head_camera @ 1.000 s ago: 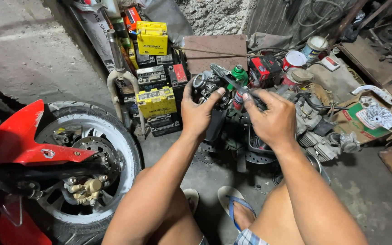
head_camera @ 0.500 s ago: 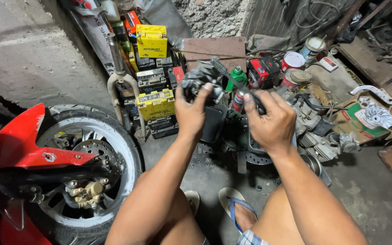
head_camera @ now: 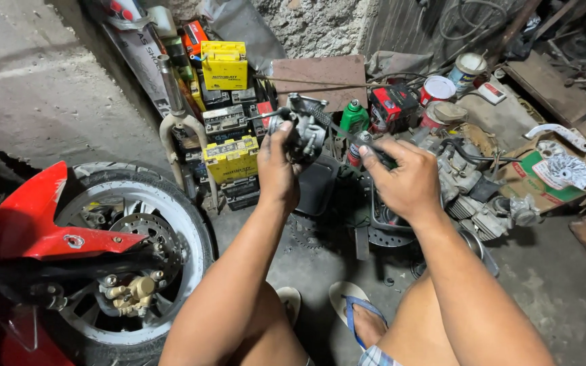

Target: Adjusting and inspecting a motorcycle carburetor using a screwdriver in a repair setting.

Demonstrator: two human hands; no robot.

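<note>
While raised above the floor: a grey metal carburetor (head_camera: 303, 132) is gripped
Left hand (head_camera: 278, 169): fingers closed round the carburetor's left side
Right hand (head_camera: 405, 179): curled shut on a thin dark tool (head_camera: 347, 139), its tip pointed at the carburetor
Just beyond: green bottle (head_camera: 355, 116), yellow batteries (head_camera: 230, 159)
Left side: red motorcycle's front wheel (head_camera: 137, 257)
Below: blue sandal (head_camera: 354, 312) is worn on the floor

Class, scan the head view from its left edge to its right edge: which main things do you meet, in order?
Red fender → motorcycle wheel → yellow battery → left hand holding a grey metal carburetor → green bottle → right hand → engine part → cardboard box.
</note>
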